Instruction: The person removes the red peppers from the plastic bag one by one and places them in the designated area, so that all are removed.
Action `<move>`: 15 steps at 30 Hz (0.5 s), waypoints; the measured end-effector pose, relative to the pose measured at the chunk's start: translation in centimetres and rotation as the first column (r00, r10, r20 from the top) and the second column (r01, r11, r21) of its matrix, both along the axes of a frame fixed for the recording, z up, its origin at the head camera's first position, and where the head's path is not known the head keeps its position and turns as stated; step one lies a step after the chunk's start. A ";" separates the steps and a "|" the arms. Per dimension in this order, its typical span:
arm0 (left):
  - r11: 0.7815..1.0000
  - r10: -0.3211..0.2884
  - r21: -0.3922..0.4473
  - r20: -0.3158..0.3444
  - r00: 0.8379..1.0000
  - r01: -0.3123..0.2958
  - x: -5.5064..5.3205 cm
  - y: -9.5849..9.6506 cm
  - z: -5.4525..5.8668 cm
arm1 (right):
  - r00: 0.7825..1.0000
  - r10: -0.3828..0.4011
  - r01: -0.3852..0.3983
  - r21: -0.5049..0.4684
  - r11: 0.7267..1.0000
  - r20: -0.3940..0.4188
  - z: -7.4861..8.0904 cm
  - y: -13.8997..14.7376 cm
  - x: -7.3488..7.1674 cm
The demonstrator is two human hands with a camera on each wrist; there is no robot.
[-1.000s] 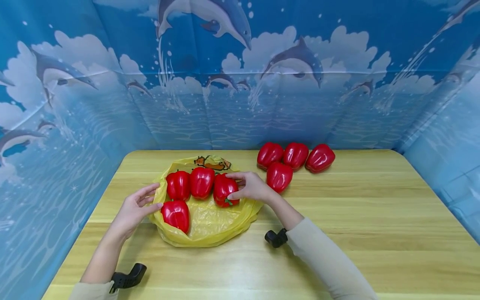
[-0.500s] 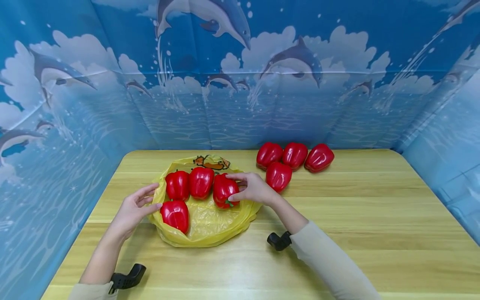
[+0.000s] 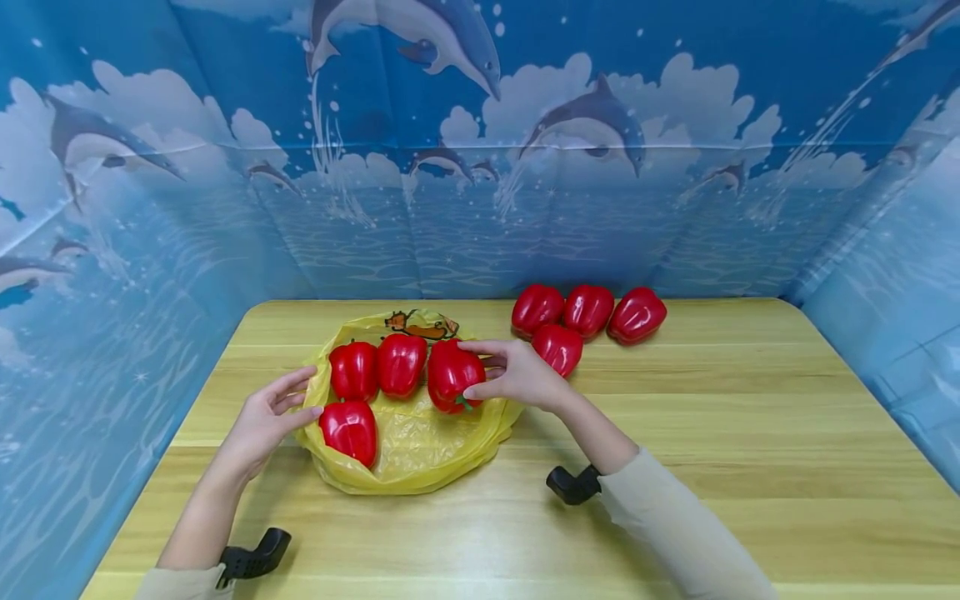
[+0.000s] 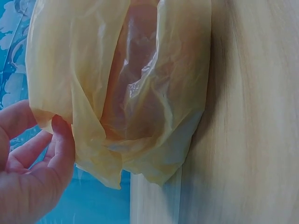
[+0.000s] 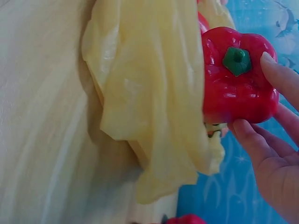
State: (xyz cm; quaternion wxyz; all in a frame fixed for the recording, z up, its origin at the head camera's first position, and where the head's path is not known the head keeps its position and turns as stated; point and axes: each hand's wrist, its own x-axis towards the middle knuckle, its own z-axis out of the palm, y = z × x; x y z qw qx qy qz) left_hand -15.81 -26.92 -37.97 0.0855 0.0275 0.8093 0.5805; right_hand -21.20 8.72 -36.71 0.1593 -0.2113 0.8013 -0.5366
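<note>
My right hand (image 3: 521, 375) grips a shiny red bell pepper (image 3: 453, 377) over the right side of a yellow plastic bag (image 3: 420, 481). In the right wrist view the pepper (image 5: 240, 88) shows its green stem, with thumb and fingers on opposite sides, above the bag's side wall (image 5: 149, 79). At the bag's left rim, my left hand (image 3: 258, 425) pinches the plastic between thumb and fingers, as the left wrist view shows of the hand (image 4: 42, 158). Inside the open bag lie three more bell peppers: one back left (image 3: 354, 371), one back middle (image 3: 402, 365), one front left (image 3: 351, 433).
Several more red bell peppers (image 3: 588, 312) lie on the wooden table (image 3: 720, 450) at the back, right of the bag. A blue dolphin-print cloth (image 3: 480, 225) stands behind the table and along both sides. Black wrist cameras (image 3: 573, 485) sit on both forearms.
My right hand has shifted slightly to the right and up, bringing the gripped bell pepper with it. The left hand still holds the bag's rim in about the same place.
</note>
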 end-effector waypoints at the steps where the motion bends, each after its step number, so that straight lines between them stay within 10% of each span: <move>1: 1.000 0.001 -0.001 0.001 1.000 -0.001 0.0 0.0 0.0 | 1.000 -0.006 0.006 -0.009 1.000 0.004 0.2 0.1 0.1; 15: 1.000 0.004 -0.001 0.007 1.000 -0.004 -0.4 0.0 0.2 | 0.997 -0.078 0.080 -0.061 0.995 0.027 1.4 2.2 0.5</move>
